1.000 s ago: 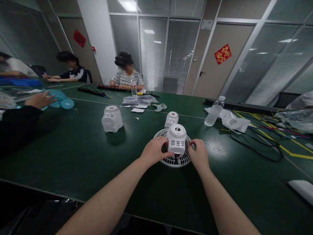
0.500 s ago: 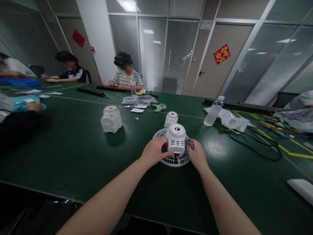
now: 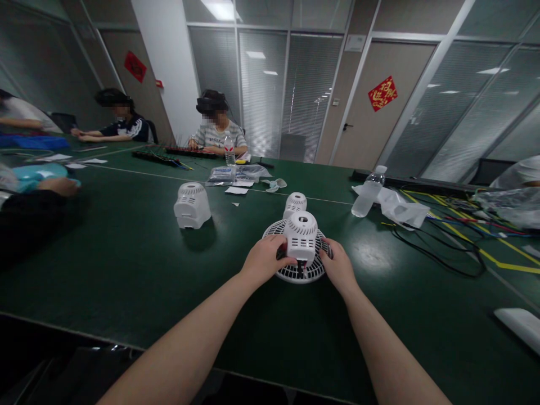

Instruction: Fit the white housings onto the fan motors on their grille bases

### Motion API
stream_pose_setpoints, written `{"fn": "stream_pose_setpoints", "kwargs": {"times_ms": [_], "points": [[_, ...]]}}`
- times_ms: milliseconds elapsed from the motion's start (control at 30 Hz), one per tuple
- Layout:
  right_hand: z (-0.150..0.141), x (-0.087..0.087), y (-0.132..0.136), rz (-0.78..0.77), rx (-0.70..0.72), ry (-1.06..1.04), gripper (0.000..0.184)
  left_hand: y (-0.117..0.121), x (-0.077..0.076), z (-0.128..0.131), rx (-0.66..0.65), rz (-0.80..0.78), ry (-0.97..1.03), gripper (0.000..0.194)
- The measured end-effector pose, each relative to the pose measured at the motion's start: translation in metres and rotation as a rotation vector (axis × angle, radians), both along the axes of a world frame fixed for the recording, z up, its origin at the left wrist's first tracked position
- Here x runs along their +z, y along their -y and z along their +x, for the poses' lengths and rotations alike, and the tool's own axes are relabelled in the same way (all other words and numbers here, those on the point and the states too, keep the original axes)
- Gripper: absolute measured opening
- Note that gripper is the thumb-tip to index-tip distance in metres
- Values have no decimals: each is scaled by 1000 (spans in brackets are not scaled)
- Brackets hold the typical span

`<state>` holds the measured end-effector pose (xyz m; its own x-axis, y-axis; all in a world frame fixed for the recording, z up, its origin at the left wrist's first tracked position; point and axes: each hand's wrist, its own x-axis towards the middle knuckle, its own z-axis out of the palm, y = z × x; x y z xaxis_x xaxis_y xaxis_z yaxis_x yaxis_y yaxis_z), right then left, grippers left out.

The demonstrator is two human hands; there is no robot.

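Observation:
A white vented fan motor housing (image 3: 301, 237) stands over a round white fan grille (image 3: 313, 273). My left hand (image 3: 264, 260) is closed on the left side of the housing, its thumb near the lower front edge. Dark and reddish wires (image 3: 301, 269) show just under the housing. My right hand (image 3: 339, 266) pinches the right rim of the grille, with the fingertips partly hidden. Right behind the grille is another white housing (image 3: 296, 203), partly covered by the front one. A further white housing (image 3: 192, 206) sits apart on the left.
A clear bottle (image 3: 368, 192) and crumpled plastic (image 3: 403, 209) lie to the right, near black cables (image 3: 439, 264). Beyond the housings are plastic bags (image 3: 236, 174) and a small translucent fan blade (image 3: 275, 184). At left, a co-worker's hand (image 3: 59, 185) touches a blue piece. Other people sit across the table.
My right hand has moved in to the grille's rim. Housing and grille have shifted slightly left and away. The co-worker's hand and the blue piece at left have drawn back leftward.

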<state>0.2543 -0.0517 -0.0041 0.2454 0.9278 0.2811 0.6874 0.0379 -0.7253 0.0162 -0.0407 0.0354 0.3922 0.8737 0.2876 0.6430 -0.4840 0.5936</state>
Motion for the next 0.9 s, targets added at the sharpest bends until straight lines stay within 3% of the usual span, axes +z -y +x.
{"fn": "stream_pose_setpoints", "kwargs": {"times_ms": [900], "points": [[-1, 5, 2, -14, -1, 10, 39, 3, -1, 1, 16, -36, 74, 36]]}}
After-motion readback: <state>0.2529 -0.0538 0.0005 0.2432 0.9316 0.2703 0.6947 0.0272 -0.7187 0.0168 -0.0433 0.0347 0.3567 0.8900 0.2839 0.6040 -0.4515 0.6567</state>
